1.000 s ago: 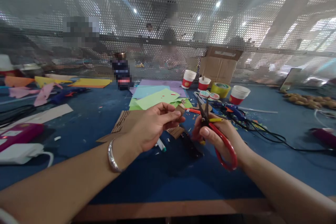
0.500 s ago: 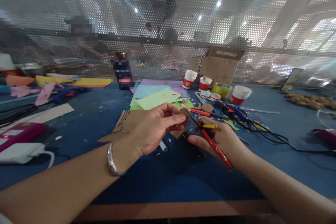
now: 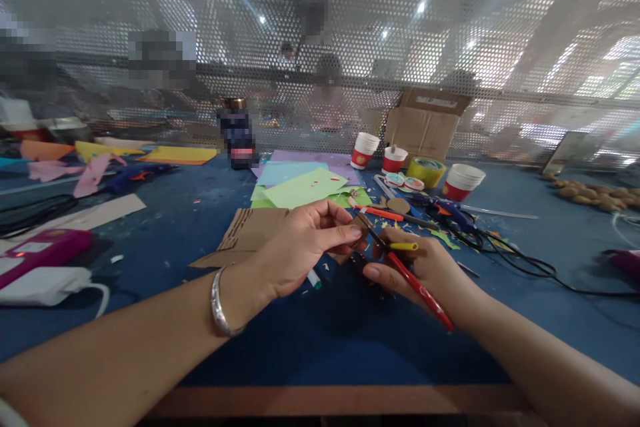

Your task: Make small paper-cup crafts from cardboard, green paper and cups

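My left hand [image 3: 300, 243] pinches a small brown cardboard piece [image 3: 361, 224] between thumb and fingers, above the blue table. My right hand [image 3: 423, 270] grips red-handled scissors [image 3: 415, 283] with a yellow latch; their dark blades reach left and meet the cardboard piece. A silver bangle [image 3: 220, 303] circles my left wrist. Under my left hand lie a corrugated cardboard sheet [image 3: 245, 233] and a white marker with a teal cap [image 3: 315, 279].
Coloured paper sheets [image 3: 300, 183] lie beyond the cardboard. Red-and-white paper cups [image 3: 363, 150], a yellow tape roll [image 3: 425, 171], a cardboard box [image 3: 425, 127] and black cables [image 3: 515, 260] sit at the right. A pink device [image 3: 40, 250] rests at the left. A perforated screen [image 3: 320, 47] backs the table.
The scissors have turned from upright with handles facing me to lying sideways, blades now at the cardboard piece. My two hands have come closer together.
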Action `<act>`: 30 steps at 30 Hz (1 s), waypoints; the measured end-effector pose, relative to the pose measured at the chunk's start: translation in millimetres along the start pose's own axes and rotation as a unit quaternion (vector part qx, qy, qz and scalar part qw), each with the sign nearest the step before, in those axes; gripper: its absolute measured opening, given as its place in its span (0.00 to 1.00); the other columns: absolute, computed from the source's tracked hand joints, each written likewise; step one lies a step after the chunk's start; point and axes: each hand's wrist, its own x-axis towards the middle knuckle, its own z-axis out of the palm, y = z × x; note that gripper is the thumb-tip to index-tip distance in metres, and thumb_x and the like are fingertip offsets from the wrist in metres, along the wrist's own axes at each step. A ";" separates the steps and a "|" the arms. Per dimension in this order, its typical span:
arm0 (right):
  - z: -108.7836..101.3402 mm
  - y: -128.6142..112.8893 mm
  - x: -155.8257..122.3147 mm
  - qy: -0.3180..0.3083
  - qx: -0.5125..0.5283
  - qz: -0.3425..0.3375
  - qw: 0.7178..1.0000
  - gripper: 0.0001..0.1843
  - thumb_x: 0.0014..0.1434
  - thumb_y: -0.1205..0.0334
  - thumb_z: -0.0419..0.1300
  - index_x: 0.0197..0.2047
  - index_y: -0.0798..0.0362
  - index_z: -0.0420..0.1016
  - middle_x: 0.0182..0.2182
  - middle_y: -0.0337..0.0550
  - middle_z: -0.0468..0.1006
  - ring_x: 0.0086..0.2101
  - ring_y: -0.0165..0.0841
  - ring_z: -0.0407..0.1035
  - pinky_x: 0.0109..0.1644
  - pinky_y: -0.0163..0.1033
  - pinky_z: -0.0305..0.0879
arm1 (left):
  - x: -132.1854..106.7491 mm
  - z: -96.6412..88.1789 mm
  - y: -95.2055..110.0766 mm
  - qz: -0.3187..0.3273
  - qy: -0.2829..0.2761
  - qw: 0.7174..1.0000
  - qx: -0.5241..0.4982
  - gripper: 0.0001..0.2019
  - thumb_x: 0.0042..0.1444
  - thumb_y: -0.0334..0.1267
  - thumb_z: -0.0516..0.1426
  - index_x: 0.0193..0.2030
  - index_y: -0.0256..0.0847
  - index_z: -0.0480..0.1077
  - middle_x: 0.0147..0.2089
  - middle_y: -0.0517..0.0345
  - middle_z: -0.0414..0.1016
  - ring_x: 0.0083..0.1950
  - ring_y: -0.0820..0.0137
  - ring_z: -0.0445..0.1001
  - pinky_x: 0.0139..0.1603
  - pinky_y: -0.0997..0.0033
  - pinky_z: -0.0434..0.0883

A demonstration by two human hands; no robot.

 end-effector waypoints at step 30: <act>11.0 13.5 -3.9 0.044 -0.008 0.013 0.999 0.23 0.61 0.41 0.59 0.30 0.53 0.73 0.19 0.37 0.64 0.23 0.30 0.57 0.23 0.34 0.53 | 0.7 -1.6 -0.6 -0.039 -0.020 0.999 0.012 0.09 0.48 0.31 0.69 0.29 0.36 0.72 0.29 0.57 0.79 0.31 0.74 0.76 0.35 0.74 0.69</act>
